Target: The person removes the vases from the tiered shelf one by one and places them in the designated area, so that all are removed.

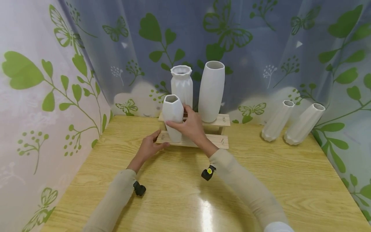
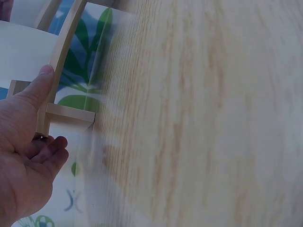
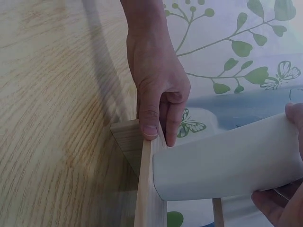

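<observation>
A small white vase (image 1: 172, 111) with an angular mouth stands on the lower step of a two-step wooden rack (image 1: 213, 139). My right hand (image 1: 193, 126) holds this vase around its middle, thumb on the near side. In the right wrist view the base of the vase (image 3: 203, 168) meets the board. My left hand (image 1: 147, 149) grips the left end of the lower step; the left wrist view shows its thumb on one face of the board (image 2: 60, 59) and its fingers beyond. On the upper step stand a ruffled-rim white vase (image 1: 182, 83) and a tall smooth white vase (image 1: 212, 91).
Two ribbed white vases, a left one (image 1: 277, 121) and a right one (image 1: 304, 125), stand at the back right of the wooden table (image 1: 174, 187). A patterned curtain (image 1: 246, 71) with leaves and butterflies hangs behind the rack and along both sides.
</observation>
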